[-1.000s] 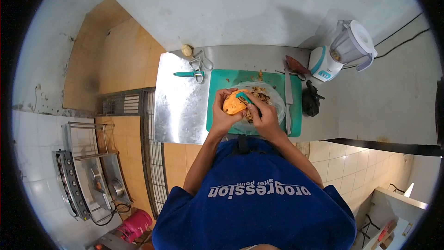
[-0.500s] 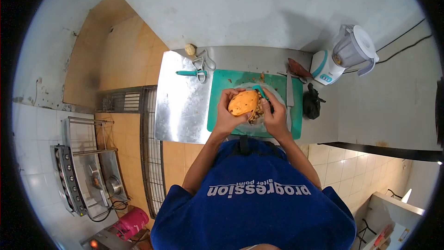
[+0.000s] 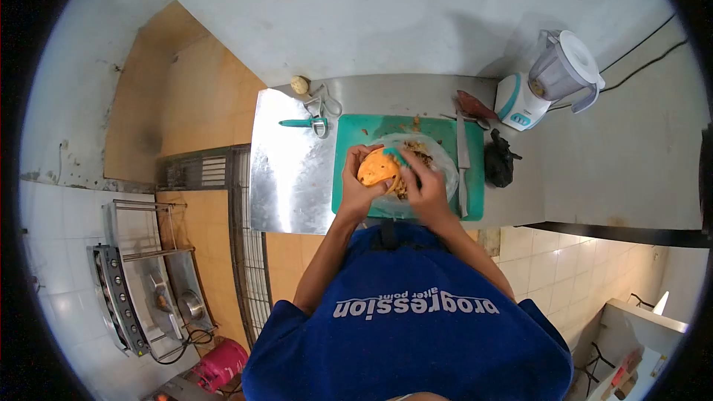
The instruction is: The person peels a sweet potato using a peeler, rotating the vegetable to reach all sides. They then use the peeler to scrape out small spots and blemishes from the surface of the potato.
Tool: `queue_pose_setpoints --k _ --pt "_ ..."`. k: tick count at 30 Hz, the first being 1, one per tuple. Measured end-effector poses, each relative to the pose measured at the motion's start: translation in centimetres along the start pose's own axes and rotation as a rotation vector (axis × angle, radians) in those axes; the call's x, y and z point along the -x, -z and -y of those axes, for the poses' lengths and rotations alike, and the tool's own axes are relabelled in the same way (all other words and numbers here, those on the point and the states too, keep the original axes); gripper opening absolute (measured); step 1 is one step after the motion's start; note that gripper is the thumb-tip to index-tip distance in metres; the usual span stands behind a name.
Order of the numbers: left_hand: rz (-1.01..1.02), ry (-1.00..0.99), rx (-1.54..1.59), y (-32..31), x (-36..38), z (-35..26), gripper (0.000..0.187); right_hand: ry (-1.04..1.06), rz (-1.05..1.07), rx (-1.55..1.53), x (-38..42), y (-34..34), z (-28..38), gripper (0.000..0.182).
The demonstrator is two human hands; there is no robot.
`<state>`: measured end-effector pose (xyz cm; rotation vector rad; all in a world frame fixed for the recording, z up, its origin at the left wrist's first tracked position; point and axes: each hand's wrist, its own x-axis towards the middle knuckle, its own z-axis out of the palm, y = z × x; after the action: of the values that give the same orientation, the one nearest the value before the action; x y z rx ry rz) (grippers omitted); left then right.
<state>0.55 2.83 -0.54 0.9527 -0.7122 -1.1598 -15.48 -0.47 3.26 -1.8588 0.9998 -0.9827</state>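
Observation:
Cupped in my left hand (image 3: 356, 187) is a rounded, bright orange peeled sweet potato (image 3: 376, 167) with small dark specks. My right hand (image 3: 425, 189) is closed around a teal-handled peeler (image 3: 396, 156), slightly smeared by motion, against the right side of the sweet potato. Its blade is hidden. Beneath both hands lies a clear plastic bag (image 3: 443, 163) with brownish peelings (image 3: 417, 151) in it, spread on a green cutting board (image 3: 355, 137).
A knife (image 3: 463, 152) lies along the board's right side. Beyond it are a black plastic bag (image 3: 500, 160), a reddish-brown tuber (image 3: 475, 106) and a blender (image 3: 553, 78). On the steel counter (image 3: 286, 186) to the left sit another teal peeler (image 3: 303, 123) and a small pale round item (image 3: 299, 85).
My right hand and the peeler have shifted left, over the sweet potato's upper right side. The sweet potato is tilted differently in my left hand, and more peelings show in the bag.

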Motion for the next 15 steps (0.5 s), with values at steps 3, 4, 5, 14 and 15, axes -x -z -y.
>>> queue_pose_setpoints --k 3,4,5,14,15 --pt "0.005 -0.061 -0.038 0.3 0.1 0.1 0.062 -0.027 0.015 0.032 -0.1 -0.1 0.2 0.034" --pt "0.001 -0.050 -0.045 0.3 0.0 0.1 0.062 -0.050 -0.010 0.015 -0.5 -0.1 -0.1 0.034" --pt "-0.007 -0.038 -0.052 0.3 0.1 0.2 0.062 -0.051 -0.005 0.016 -0.9 -0.1 -0.7 0.034" --pt "0.054 -0.024 -0.095 0.5 0.2 0.5 0.064 -0.008 -0.051 0.076 -0.8 0.3 -2.6 0.034" --pt "0.051 -0.024 -0.094 0.4 0.2 0.3 0.064 -0.033 -0.064 0.035 -0.9 0.2 -2.8 0.034"
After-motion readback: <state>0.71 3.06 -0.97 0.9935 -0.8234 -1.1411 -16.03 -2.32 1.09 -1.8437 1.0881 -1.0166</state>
